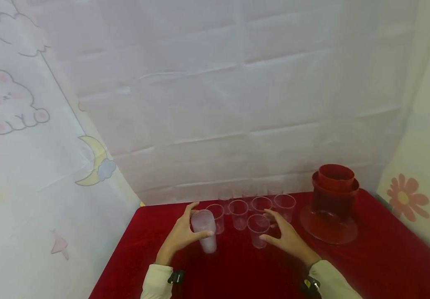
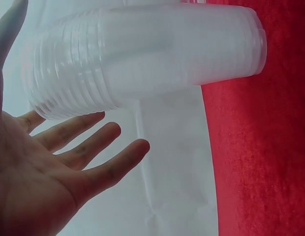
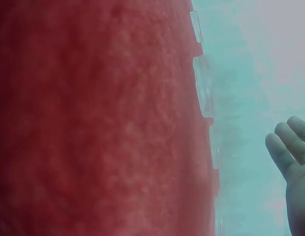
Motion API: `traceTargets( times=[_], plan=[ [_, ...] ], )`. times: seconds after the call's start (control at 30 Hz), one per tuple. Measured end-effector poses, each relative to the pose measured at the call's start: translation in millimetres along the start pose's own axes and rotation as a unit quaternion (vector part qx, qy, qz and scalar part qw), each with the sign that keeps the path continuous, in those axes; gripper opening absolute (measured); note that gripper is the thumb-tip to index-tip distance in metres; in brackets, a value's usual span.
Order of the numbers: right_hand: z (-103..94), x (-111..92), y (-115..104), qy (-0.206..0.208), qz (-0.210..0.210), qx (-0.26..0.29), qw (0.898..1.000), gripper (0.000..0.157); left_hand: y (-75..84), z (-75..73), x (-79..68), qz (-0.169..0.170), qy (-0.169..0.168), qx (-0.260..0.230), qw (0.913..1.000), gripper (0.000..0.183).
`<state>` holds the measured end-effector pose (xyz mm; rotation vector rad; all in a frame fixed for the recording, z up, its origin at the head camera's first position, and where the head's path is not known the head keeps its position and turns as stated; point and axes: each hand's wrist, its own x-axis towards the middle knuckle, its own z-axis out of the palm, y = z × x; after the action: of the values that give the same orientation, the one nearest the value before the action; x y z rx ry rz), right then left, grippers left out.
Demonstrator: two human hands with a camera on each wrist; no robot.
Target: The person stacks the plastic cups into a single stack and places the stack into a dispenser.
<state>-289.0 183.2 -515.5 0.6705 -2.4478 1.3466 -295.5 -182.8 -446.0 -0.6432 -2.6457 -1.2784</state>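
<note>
A tall stack of clear plastic cups (image 1: 204, 226) stands at the front left of the cup group. My left hand (image 1: 183, 232) is curved around its upper part, thumb at the front and forefinger behind. In the left wrist view the nested rims of the stack (image 2: 142, 54) lie right by straight, spread fingers (image 2: 113, 167). My right hand (image 1: 287, 238) is beside a single clear cup (image 1: 258, 232), thumb and forefinger spread around its right side. The right wrist view shows straight fingers (image 3: 283, 152) apart from the pale, washed-out cups.
Several more clear cups, including one front cup (image 1: 239, 216), stand in rows behind. A red plastic container (image 1: 332, 195) on a wide round base stands at the right. A red cloth (image 1: 237, 274) covers the table, with white printed sheeting (image 1: 215, 104) around it.
</note>
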Motion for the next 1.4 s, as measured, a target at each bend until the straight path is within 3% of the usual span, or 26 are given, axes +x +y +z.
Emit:
traceTargets(
  times=[0.37, 1.07, 1.4],
  plan=[
    [4.0, 2, 7, 0.001, -0.009, -0.002, 1.000, 0.078, -3.6, 2.2, -0.5, -0.012, -0.019, -0.011, 0.9997, 0.096],
    [9.4, 10, 7, -0.025, 0.017, 0.002, 1.000, 0.081, -5.7, 5.7, 8.0, -0.009, -0.007, -0.020, 0.9997, 0.081],
    [11.0, 9, 7, -0.022, 0.001, 0.007, 1.000, 0.079, -8.2, 10.2, 11.4, 0.004, 0.000, -0.021, 0.9998, 0.081]
  ],
)
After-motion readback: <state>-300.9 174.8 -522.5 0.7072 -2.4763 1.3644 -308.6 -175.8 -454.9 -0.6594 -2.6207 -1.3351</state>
